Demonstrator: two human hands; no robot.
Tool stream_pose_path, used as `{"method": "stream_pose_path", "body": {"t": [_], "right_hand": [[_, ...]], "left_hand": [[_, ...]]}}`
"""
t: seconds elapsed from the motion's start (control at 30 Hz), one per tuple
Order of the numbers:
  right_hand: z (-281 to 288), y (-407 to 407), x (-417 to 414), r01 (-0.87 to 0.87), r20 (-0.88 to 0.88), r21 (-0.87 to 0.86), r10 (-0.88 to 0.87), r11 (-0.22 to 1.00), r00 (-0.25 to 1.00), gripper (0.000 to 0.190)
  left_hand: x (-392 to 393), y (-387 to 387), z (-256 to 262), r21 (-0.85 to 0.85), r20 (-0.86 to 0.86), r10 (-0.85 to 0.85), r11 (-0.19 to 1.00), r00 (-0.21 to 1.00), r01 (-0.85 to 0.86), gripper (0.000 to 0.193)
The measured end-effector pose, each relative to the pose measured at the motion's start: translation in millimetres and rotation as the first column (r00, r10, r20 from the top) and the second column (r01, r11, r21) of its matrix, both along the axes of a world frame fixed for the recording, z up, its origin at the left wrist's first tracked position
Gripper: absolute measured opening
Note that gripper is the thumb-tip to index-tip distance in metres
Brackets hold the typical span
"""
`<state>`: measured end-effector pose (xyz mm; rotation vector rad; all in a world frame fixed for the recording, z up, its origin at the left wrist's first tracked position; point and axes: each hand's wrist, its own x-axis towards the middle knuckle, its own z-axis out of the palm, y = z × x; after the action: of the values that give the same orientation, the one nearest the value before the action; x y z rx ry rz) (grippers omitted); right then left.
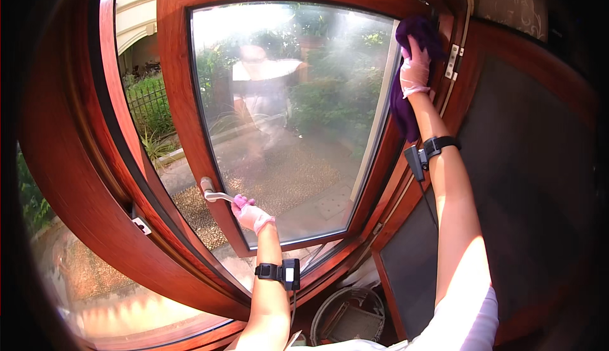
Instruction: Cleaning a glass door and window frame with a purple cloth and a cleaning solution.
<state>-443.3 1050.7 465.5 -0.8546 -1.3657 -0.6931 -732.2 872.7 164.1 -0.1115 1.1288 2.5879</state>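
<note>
A wood-framed casement window sash (173,89) stands open in front of me, its glass pane (285,160) showing a reflection of a person. My left hand (250,214), in a thin pinkish glove, grips the free end of the metal window handle (219,196) on the sash's left side. My right hand (415,67), gloved too, presses a dark purple cloth (404,108) on the upper right of the sash's wooden frame, near the hinge side. Part of the cloth hangs down beside the wrist.
A metal hinge (452,61) sits on the fixed frame just right of the cloth. A dark screen panel in a wooden frame (464,98) stands at the right. Below is a round woven basket-like object (349,320). A strike plate (142,226) is on the left frame; a garden lies outside.
</note>
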Motion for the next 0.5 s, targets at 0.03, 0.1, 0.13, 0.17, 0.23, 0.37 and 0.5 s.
{"method": "stream_pose_path", "body": {"t": [0.03, 0.1, 0.13, 0.17, 0.23, 0.37, 0.5], "right_hand": [[33.3, 3.8, 12.6, 0.020, 0.021, 0.093, -0.022, 0.996, 1.000, 0.033], [60.8, 1.7, 4.8, -0.134, -0.256, -0.058, 0.115, 0.989, 0.960, 0.035], [50.9, 6.7, -5.4, -0.079, -0.263, -0.003, 0.075, 0.997, 0.962, 0.036], [38.6, 11.3, -16.8, -0.019, -0.273, 0.052, 0.033, 0.998, 0.962, 0.038], [26.5, 20.0, -41.8, -0.016, -0.261, 0.092, 0.040, 0.996, 0.965, 0.039], [81.6, -39.3, -144.9, -0.023, -0.182, 0.047, 0.031, 0.999, 0.983, 0.037], [118.5, -107.3, -261.6, -0.290, 0.316, 0.229, 0.211, 0.929, 0.925, 0.032]], "left_hand": [[6.7, 3.7, 2.1, 0.006, 0.024, -0.056, 0.998, 0.998, 0.056, 0.019], [7.6, 4.9, 0.0, -0.025, 0.000, -0.039, 0.999, 0.999, 0.039, 0.019], [6.0, 5.2, -0.3, -0.036, -0.001, -0.041, 0.998, 0.999, 0.041, 0.017], [2.4, 3.9, -0.9, -0.037, -0.003, -0.021, 0.999, 1.000, 0.021, 0.017], [10.7, 4.7, 8.4, -0.041, 0.022, -0.058, 0.997, 0.998, 0.059, 0.016], [0.5, 2.2, -1.4, -0.020, -0.012, -0.010, 1.000, 1.000, 0.010, 0.014], [5.1, 3.0, -0.8, -0.007, -0.003, -0.011, 1.000, 1.000, 0.011, 0.014]]}}
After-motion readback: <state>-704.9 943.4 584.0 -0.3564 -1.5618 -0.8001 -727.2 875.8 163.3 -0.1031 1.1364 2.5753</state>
